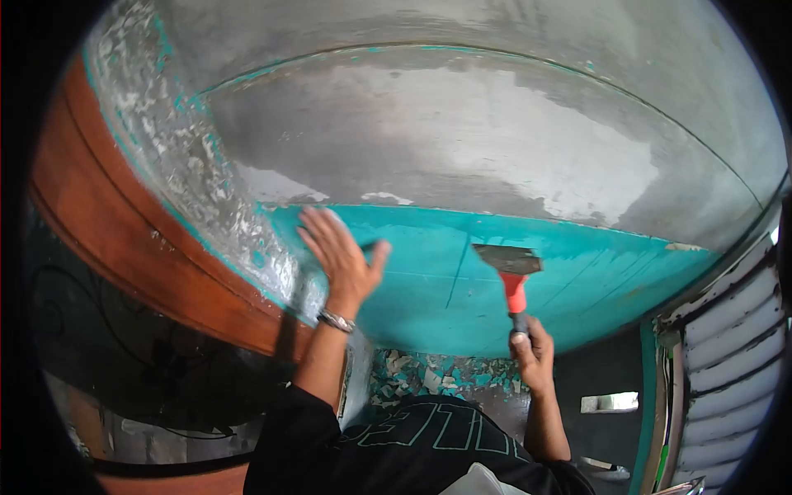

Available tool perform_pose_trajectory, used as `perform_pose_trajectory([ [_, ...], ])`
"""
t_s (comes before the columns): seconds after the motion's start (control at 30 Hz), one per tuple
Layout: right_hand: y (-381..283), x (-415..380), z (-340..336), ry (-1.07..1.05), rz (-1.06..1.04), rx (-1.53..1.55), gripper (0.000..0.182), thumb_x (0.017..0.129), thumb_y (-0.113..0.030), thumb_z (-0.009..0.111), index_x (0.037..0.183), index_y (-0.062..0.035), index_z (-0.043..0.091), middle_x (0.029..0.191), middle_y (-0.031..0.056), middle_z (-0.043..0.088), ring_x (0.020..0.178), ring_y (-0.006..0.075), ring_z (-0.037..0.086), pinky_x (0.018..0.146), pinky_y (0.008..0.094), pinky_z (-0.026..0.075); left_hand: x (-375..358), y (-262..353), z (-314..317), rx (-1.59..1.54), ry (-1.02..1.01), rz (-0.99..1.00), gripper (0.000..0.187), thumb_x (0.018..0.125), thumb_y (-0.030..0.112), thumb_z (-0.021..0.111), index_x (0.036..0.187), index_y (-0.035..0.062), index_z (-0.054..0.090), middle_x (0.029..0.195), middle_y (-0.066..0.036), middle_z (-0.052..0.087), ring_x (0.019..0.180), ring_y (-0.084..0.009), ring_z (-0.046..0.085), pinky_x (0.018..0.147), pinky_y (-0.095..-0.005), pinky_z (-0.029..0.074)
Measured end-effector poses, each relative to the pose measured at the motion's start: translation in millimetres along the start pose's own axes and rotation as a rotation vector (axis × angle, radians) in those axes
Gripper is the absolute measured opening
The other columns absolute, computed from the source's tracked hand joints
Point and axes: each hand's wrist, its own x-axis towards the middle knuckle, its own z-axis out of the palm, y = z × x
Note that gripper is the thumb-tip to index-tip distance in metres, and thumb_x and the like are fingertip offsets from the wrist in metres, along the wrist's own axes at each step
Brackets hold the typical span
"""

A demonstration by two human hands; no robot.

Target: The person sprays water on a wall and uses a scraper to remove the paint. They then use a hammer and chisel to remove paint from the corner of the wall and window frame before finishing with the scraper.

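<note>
My right hand (535,356) is wrapped round the black grip of a paint scraper (515,289) with a red neck. Its wide, dirty blade (509,258) points up, overlapping the turquoise painted part of the wall (412,247). Fingers outstretched and thumb apart, my left hand (342,260) is raised at the left end of the turquoise paint, palm toward the wall. A bracelet (337,320) circles that wrist. Above the turquoise band the wall shows bare grey plaster (371,124) with whitish patches and a ragged paint edge.
Turquoise and white paint flakes (437,375) litter the floor below the wall. At left, a brown wooden frame (165,239) borders a rough, patchy plaster strip (198,165). Whitish louvred slats (730,355) stand at the right. A pale rectangular object (610,403) shows at lower right.
</note>
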Motion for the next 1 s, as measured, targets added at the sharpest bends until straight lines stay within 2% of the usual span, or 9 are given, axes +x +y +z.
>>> perform_pose_trajectory([
  [0.1, -5, -1, -32, 0.163, -0.11, -0.183, 0.04, 0.091, -0.029, 0.061, 0.111, 0.0054, 0.058, 0.075, 0.0044, 0.056, 0.067, 0.013, 0.05, 0.062, 0.0274, 0.042, -52, 62, -8, -0.19, -0.553, 0.368, 0.066, 0.085, 0.045, 0.059, 0.137, 0.0078, 0.045, 0.151, -0.019, 0.025, 0.139, -0.0341, 0.026, 0.109, -0.0648, 0.008],
  [0.17, -25, 7, -49, 0.166, -0.15, -0.31, 0.041, 0.091, -0.03, 0.06, 0.11, 0.0062, 0.058, 0.074, 0.0063, 0.055, 0.067, 0.0134, 0.05, 0.062, 0.0276, 0.042, -75, 103, -7, -0.562, -0.609, 0.331, 0.05, 0.08, 0.033, 0.068, 0.124, 0.0125, 0.058, 0.145, -0.013, 0.038, 0.132, -0.0299, 0.039, 0.109, -0.0608, 0.018],
  [0.3, -33, 26, -65, 0.159, -0.213, -0.301, 0.044, 0.09, -0.031, 0.06, 0.11, 0.0073, 0.058, 0.071, 0.0076, 0.052, 0.064, 0.0142, 0.048, 0.06, 0.0286, 0.04, -72, 135, -11, -0.86, -0.632, 0.122, 0.047, 0.077, 0.022, 0.07, 0.121, 0.0105, 0.06, 0.14, -0.014, 0.044, 0.125, -0.0301, 0.046, 0.107, -0.0558, 0.028],
  [0.37, -41, 38, -68, 0.138, -0.241, -0.313, 0.044, 0.09, -0.033, 0.06, 0.109, 0.0071, 0.059, 0.07, 0.0075, 0.051, 0.063, 0.0142, 0.047, 0.059, 0.0288, 0.039, -58, 127, -11, -0.649, -0.457, 0.184, 0.045, 0.078, 0.019, 0.069, 0.121, 0.01, 0.06, 0.137, -0.014, 0.048, 0.122, -0.0317, 0.048, 0.106, -0.0516, 0.032],
  [0.5, -54, 55, -84, 0.059, -0.344, -0.442, 0.038, 0.088, -0.029, 0.064, 0.109, 0.0025, 0.061, 0.071, 0.0101, 0.053, 0.061, 0.0189, 0.05, 0.058, 0.0301, 0.041, -53, 100, -16, -0.422, -0.288, -0.001, 0.048, 0.082, 0.021, 0.064, 0.126, 0.0056, 0.055, 0.142, -0.021, 0.038, 0.126, -0.0368, 0.041, 0.105, -0.0504, 0.032],
  [0.63, -68, 71, -104, 0.016, -0.436, -0.613, 0.033, 0.085, -0.025, 0.067, 0.11, -0.0028, 0.063, 0.074, 0.0133, 0.058, 0.059, 0.0261, 0.055, 0.056, 0.0325, 0.044, -100, 70, -29, -0.38, -0.321, -0.13, 0.049, 0.085, 0.021, 0.061, 0.128, 0.001, 0.05, 0.143, -0.021, 0.035, 0.126, -0.0383, 0.04, 0.1, -0.0478, 0.036],
  [0.87, -94, 103, -71, -0.113, -0.521, -0.72, 0.028, 0.08, -0.018, 0.069, 0.107, -0.0088, 0.064, 0.075, 0.0104, 0.058, 0.059, 0.0291, 0.055, 0.055, 0.0358, 0.044, -300, 28, -47, -0.208, -0.966, -0.532, 0.077, 0.083, 0.029, 0.065, 0.143, 0.0006, 0.026, 0.143, -0.03, 0.031, 0.13, -0.0439, 0.034, 0.104, -0.0463, 0.034],
  [0.93, -98, 105, -69, -0.123, -0.512, -0.727, 0.029, 0.08, -0.016, 0.069, 0.108, -0.0087, 0.064, 0.076, 0.0106, 0.059, 0.06, 0.0291, 0.056, 0.055, 0.0354, 0.044, -365, 25, -71, -0.237, -1.2, -0.758, 0.074, 0.084, 0.035, 0.063, 0.141, -0.0007, 0.032, 0.147, -0.027, 0.026, 0.135, -0.0396, 0.028, 0.11, -0.0455, 0.028],
  [1.0, -90, 104, -78, -0.13, -0.485, -0.674, 0.029, 0.08, -0.017, 0.069, 0.108, -0.009, 0.064, 0.076, 0.0106, 0.059, 0.061, 0.0294, 0.057, 0.056, 0.0359, 0.045, -463, 3, -86, -0.182, -1.383, -0.641, 0.075, 0.083, 0.041, 0.064, 0.138, -0.0008, 0.036, 0.142, -0.028, 0.034, 0.132, -0.0388, 0.034, 0.107, -0.0438, 0.032],
])
